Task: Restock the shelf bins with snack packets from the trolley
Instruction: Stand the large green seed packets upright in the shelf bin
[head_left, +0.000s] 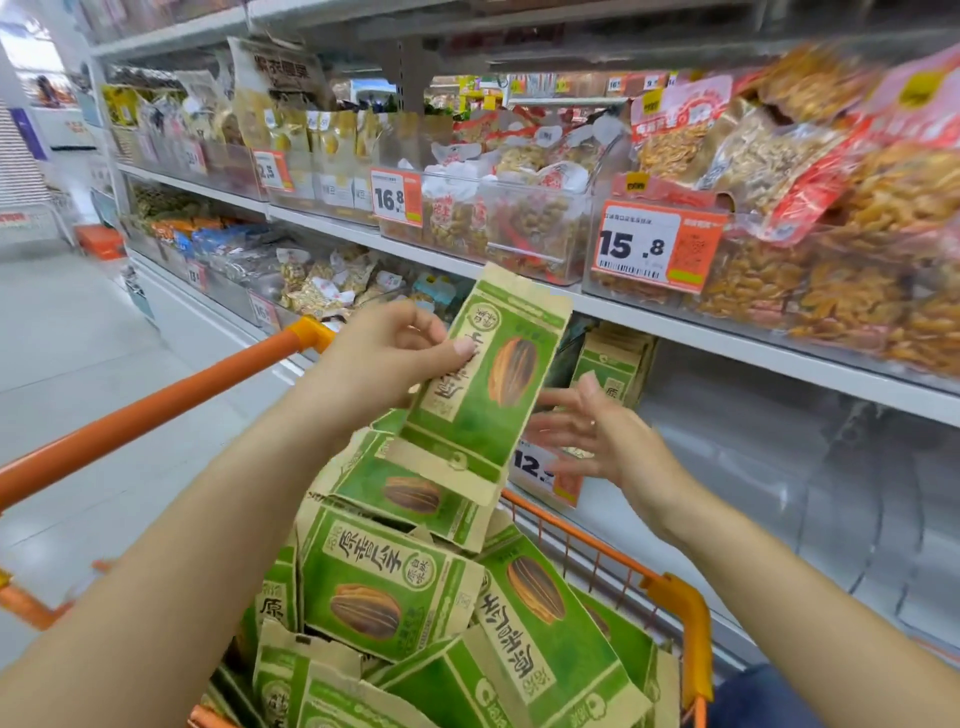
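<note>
Green sunflower-seed packets (395, 587) lie heaped in an orange trolley (675, 613) at the near edge of the scene, filling its basket to the rim. Above the heap, a person's left hand (379, 358) pinches one packet (483, 379) by its left edge, thumb on the printed face, fingers curled behind. The held packet stands nearly upright, its long axis tilted up and to the right, its top corner toward the shelf edge. The right hand (597, 431) hovers just right of the packet's lower end, fingers straight and spread, holding nothing. Beyond it, in the lower shelf bin (779, 467), a short row of matching packets (613, 364) stands at the left end; the rest of the bin looks bare. The right hand is nearer the bin, so a handover rightward, or a reach past it, seems the likely next move.
</note>
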